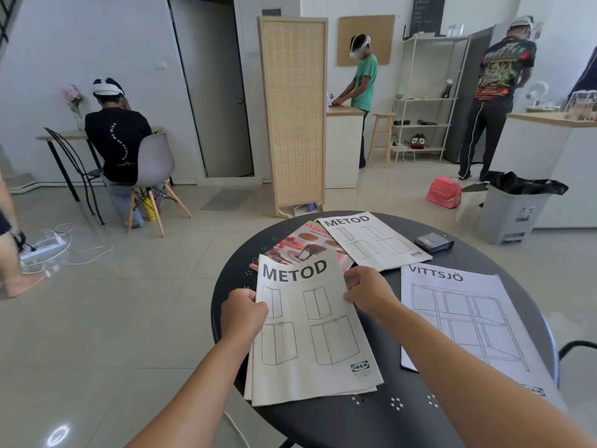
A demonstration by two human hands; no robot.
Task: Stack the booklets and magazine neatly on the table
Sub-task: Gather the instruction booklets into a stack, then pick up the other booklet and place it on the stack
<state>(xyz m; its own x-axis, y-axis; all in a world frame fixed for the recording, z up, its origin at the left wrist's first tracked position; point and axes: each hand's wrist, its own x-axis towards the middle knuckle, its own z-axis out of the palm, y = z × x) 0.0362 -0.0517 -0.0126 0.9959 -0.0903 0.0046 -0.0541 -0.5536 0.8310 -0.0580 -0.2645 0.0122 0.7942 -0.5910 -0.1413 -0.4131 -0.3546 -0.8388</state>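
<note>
A METOD booklet (310,331) is held over the near left part of the round black table (371,421). My left hand (244,313) grips its left edge and my right hand (368,291) grips its right edge. Its top edge overlaps a red magazine (300,244) lying flat behind it. A second METOD booklet (371,239) lies at the far side, partly over the magazine. A VITTSJÖ booklet (468,315) lies flat at the right, partly under my right forearm.
A small dark box (434,242) sits on the table's far right. A grey bin (513,211) and pink bag (444,192) stand on the floor beyond. A power strip with cables (45,248) lies at left. Several people work around the room.
</note>
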